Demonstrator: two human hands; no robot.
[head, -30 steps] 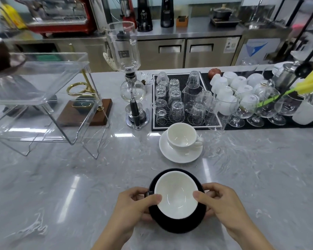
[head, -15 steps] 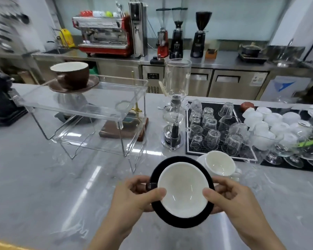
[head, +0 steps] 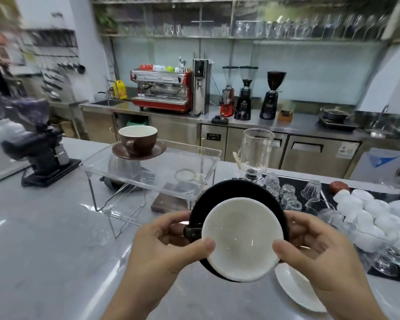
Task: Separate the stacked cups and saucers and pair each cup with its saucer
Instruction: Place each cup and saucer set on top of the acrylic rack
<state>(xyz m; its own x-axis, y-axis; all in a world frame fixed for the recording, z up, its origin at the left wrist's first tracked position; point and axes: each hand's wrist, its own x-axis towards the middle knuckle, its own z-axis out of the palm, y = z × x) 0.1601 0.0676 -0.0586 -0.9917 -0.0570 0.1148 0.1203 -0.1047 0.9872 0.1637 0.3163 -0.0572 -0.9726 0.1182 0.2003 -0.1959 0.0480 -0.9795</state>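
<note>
Hands hold the black set up in the air now. A second ago it was low by the counter, and the white cup and its white saucer stood just behind it. Now the set has been lifted, and it looks like it is heading for the clear shelf. That is my guess, because the brown pair already sits up there.

From the head camera, the left hand [head: 162, 248] grips the left edge of the black saucer [head: 219, 199], with its thumb on the rim of the black cup [head: 241, 239], which is white inside. The right hand [head: 314, 252] grips the right edge the same way, with its thumb on the rim too. The cup sits in its saucer, with its small handle pointing left. The set is tipped a little toward the camera.

This means the black cup has found its saucer. What is left for it is a place to stand.

Now the count. One black cup and one black saucer are in the hands. One brown cup [head: 138, 140] stands on one brown saucer [head: 139, 150], on top of the clear shelf [head: 189, 158]. One white saucer [head: 296, 289] lies on the grey counter [head: 44, 239], low under the right hand. Its white cup is hidden, so I cannot count it here. That makes three saucers and two cups to see.

Many glasses and white cups sit upside down on the black mat [head: 326, 195] at the right, too many and too blurry to count.
</note>
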